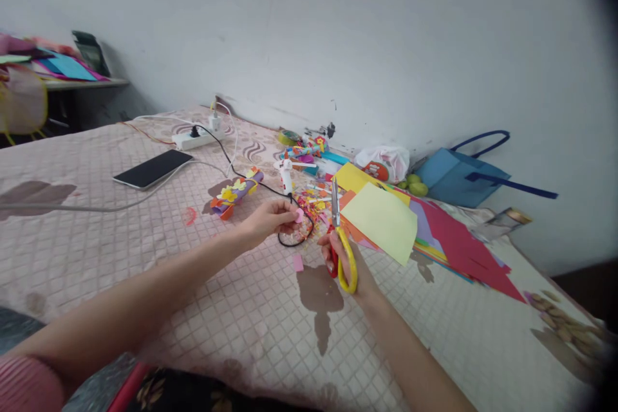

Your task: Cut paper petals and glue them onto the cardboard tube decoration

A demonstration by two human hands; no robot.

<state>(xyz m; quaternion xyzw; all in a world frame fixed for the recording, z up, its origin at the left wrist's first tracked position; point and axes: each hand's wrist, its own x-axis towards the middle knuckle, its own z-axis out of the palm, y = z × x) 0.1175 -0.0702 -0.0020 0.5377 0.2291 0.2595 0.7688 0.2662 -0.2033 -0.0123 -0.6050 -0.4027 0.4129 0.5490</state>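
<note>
My left hand (273,220) pinches a small pink paper piece (300,215) between thumb and fingertips. To its right, my right hand (345,257) grips a pair of scissors (346,261) with one yellow and one red handle. The scissors' blades point up and away and look closed. Below the hands, a separate small pink paper piece (298,263) lies on the quilted cover. Many tiny coloured paper scraps (316,199) are scattered just beyond the hands. A purple paper roll (236,193) with yellow and orange paper shapes lies left of them.
A white glue gun (286,177) with a black cord stands behind the scraps. Coloured paper sheets (381,219) spread to the right, near a blue bag (458,174). On the left are a black phone (153,169) and a power strip (197,138) with cables.
</note>
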